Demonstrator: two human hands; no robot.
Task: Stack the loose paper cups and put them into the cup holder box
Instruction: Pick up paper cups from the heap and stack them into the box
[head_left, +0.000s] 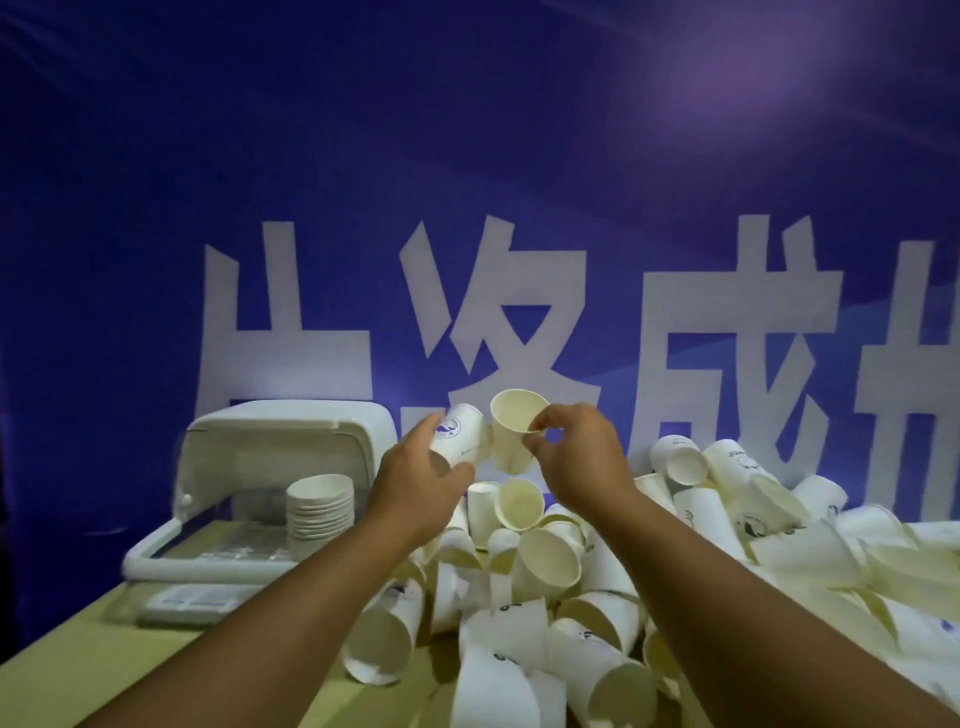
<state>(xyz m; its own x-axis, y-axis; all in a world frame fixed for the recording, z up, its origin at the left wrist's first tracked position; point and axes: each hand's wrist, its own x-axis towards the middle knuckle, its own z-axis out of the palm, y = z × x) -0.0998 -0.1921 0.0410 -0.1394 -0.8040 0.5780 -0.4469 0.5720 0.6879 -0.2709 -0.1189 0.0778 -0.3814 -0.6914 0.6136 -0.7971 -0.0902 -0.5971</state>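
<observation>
My left hand (415, 483) grips a white paper cup with a blue logo (460, 439), tilted with its base toward the right. My right hand (576, 457) pinches the rim of a plain cream paper cup (511, 436), held mouth up and touching the left cup's base. Both are raised above a big pile of loose paper cups (545, 561) spread over the table's middle and right. The white cup holder box (171, 556) stands at the left with its lid (280, 421) raised. A stack of cups (319, 504) stands inside it.
A yellow-green table (78, 665) carries everything, with a bare patch at the front left. A blue banner with large white characters (727, 322) hangs close behind the table. A flat clear tray piece (192, 600) lies in front of the box.
</observation>
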